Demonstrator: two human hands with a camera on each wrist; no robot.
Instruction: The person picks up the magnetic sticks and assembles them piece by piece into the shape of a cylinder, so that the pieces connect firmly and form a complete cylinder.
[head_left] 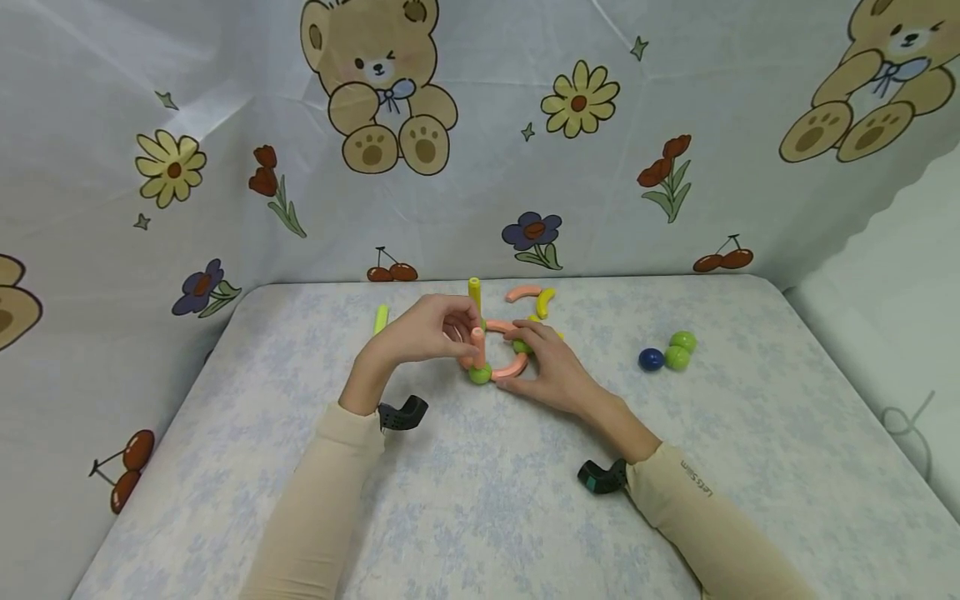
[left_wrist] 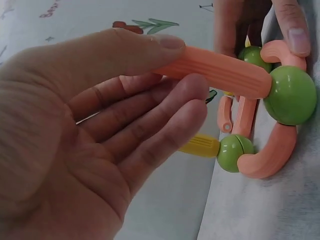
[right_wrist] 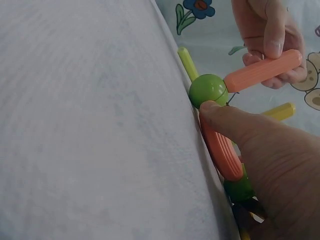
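Note:
A ring of curved salmon-pink pieces joined by green balls lies on the table before me. From its front green ball a straight salmon-pink rod stands up. My left hand pinches that rod near its top between thumb and fingers. My right hand grips the ring's right side, its thumb on a curved piece beside the front ball and its fingers over the right green ball. A yellow rod rises from the ring's back left ball, behind the left hand.
Behind the ring lie a loose curved pink piece and a yellow curved piece. A light green rod is left of it. Far right sit a blue ball and two green balls. A printed cloth hangs behind the table.

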